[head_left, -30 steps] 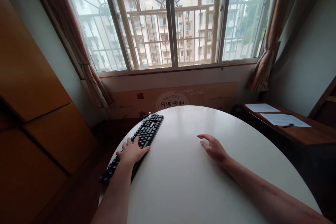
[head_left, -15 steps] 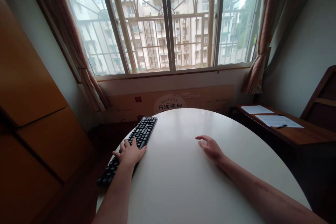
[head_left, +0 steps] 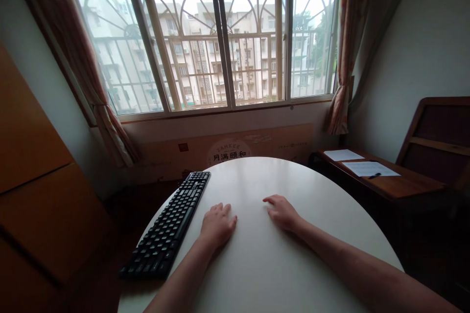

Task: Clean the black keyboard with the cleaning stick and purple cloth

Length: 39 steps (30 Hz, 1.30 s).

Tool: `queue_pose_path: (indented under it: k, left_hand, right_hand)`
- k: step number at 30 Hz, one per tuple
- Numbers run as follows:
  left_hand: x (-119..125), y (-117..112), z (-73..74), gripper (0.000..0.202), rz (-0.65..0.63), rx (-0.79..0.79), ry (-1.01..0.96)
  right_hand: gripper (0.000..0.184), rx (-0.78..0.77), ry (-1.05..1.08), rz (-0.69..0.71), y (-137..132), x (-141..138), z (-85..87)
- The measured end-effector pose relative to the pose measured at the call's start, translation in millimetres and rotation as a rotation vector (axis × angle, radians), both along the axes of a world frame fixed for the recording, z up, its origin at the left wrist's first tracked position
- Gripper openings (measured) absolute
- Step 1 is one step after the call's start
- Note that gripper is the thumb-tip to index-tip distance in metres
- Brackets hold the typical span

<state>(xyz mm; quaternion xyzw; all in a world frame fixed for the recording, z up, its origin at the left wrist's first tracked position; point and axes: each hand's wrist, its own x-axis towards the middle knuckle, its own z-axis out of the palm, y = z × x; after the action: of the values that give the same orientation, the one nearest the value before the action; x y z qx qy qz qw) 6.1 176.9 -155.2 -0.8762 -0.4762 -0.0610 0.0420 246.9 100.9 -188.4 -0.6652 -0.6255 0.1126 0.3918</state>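
Observation:
My left hand (head_left: 217, 225) lies palm down on the round white table (head_left: 279, 264), fingers loosely curled, holding nothing. It rests just right of a black keyboard (head_left: 167, 225) that sits along the table's left edge. My right hand (head_left: 281, 212) also lies palm down on the bare tabletop a short way to the right, fingers relaxed and empty. The two hands are a hand's width apart.
A barred window (head_left: 216, 58) with curtains fills the far wall. A printed cardboard panel (head_left: 229, 152) leans under the sill. At right stands a dark wooden desk (head_left: 389, 183) with papers (head_left: 369, 168) and a pen. A wooden cabinet (head_left: 33, 195) is at left.
My left hand has come off the keyboard and moved right onto the bare table. My right hand slid slightly left and flattened. The camera tilted up and turned a little.

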Motion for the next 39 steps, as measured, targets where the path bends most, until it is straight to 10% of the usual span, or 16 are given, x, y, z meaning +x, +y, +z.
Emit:
queue_pose_path:
  k: [7,39]
  left_hand:
    - [10.0,0.5,5.9,0.042,0.031,0.045,0.019]
    - [-10.1,11.7,-8.8,0.060,-0.008,-0.195,-0.026]
  right_hand:
    - [0.037,0.008,-0.266,0.117,-14.1,-4.4,3.0]
    - [0.029,0.003,0.212,0.140,-9.5,22.6,-6.3]
